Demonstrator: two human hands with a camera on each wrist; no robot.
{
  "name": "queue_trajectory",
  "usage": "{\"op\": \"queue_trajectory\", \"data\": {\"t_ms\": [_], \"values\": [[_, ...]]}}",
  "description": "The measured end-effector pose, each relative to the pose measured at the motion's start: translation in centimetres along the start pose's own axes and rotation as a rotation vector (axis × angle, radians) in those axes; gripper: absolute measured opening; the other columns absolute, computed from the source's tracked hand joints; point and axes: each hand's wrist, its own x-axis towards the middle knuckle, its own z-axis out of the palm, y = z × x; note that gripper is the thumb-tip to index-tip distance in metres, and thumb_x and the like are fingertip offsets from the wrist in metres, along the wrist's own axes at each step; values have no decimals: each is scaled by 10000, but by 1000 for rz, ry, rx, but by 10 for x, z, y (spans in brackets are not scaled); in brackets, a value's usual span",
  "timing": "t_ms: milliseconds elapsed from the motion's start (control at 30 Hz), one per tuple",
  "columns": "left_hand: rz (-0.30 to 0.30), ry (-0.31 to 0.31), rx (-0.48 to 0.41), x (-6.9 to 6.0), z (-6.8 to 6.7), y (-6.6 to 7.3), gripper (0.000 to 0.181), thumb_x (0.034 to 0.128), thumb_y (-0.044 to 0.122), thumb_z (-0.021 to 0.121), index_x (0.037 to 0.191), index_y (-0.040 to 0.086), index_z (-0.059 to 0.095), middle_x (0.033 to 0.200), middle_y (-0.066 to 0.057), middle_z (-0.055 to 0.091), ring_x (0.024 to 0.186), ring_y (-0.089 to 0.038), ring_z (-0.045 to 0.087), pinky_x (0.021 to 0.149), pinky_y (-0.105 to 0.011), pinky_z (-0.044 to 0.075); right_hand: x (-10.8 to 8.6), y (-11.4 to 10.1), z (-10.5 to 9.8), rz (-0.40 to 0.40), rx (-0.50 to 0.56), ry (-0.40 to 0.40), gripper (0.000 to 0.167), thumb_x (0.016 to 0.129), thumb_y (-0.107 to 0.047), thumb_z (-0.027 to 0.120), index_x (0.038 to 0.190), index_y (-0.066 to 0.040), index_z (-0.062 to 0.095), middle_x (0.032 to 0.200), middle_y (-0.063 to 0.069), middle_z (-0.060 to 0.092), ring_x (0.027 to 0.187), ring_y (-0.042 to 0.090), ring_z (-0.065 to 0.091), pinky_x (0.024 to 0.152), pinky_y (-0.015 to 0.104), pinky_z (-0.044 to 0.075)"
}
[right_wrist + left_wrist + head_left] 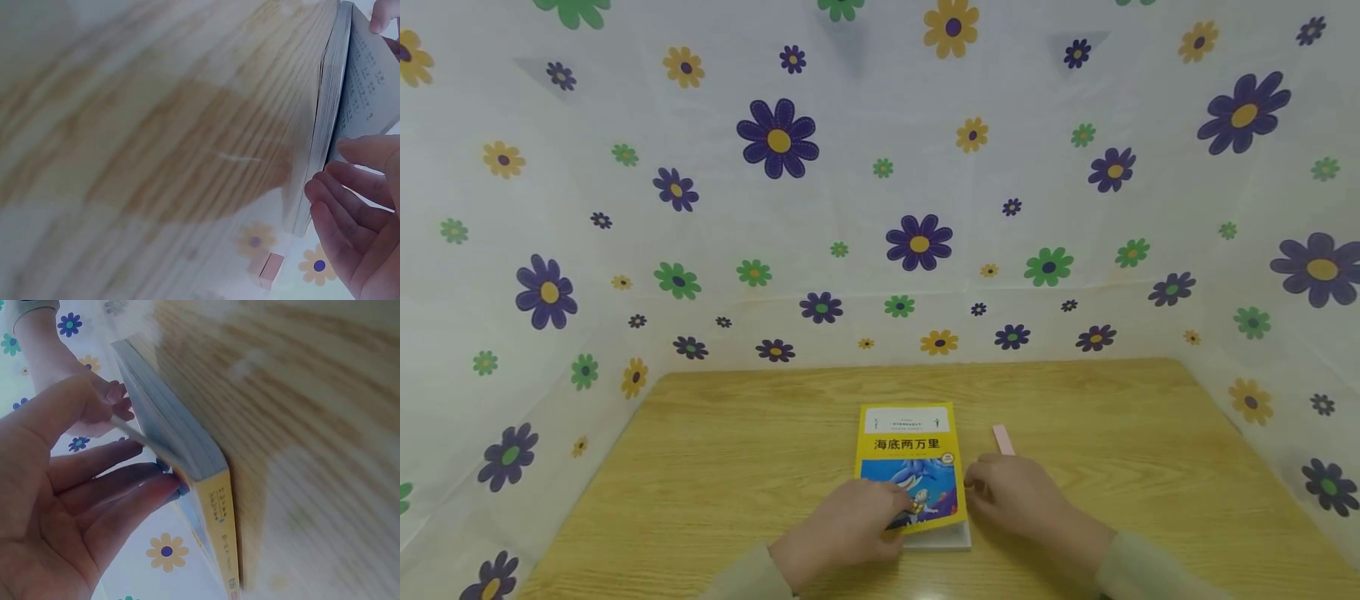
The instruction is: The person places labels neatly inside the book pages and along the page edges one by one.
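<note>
A yellow paperback book (912, 446) with a blue undersea picture lies on the wooden table, its front cover and some pages raised at the near edge. My left hand (861, 521) pinches that raised part by its lower edge; in the left wrist view the thumb is on the inner side and the fingers (125, 506) on the cover side. At the book's right edge is my right hand (1018, 496). Its relaxed fingers (340, 206) touch the page edges, the thumb close to the printed page (365, 81). Beyond the right hand lies a pink bar (1003, 439), partly hidden.
The wooden table (745, 450) stretches out on both sides of the book. A white cloth (850, 200) with purple, yellow and green flowers hangs behind the table and along its left and right sides.
</note>
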Motion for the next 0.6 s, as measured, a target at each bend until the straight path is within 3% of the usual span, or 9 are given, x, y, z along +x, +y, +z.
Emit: {"op": "queue_trajectory", "data": {"t_ms": [133, 367, 600], "values": [[-48, 8, -55, 0, 1, 3, 264, 859, 254, 824, 1097, 159, 762, 1016, 60, 749, 720, -3, 526, 699, -167, 572, 1, 0, 0, -17, 3, 13, 89, 888, -166, 811, 975, -151, 796, 876, -56, 735, 758, 53, 642, 687, 229, 574], [-60, 71, -64, 0, 6, 4, 416, 837, 193, 784, 1238, 123, 697, 1097, 8, 748, 728, -19, 519, 663, -151, 534, 5, -2, -2, -39, 39, 52, 93, 895, -195, 820, 964, -144, 784, 868, -53, 732, 737, 44, 628, 665, 217, 556], [-68, 116, -81, 2, 6, 3, 455, 869, 282, 759, 1282, 123, 652, 1106, -10, 760, 718, -16, 550, 663, -180, 557, 7, -3, -5, -61, 39, 72, 95, 892, -192, 829, 951, -139, 776, 877, -32, 743, 733, 59, 650, 661, 207, 565]]}}
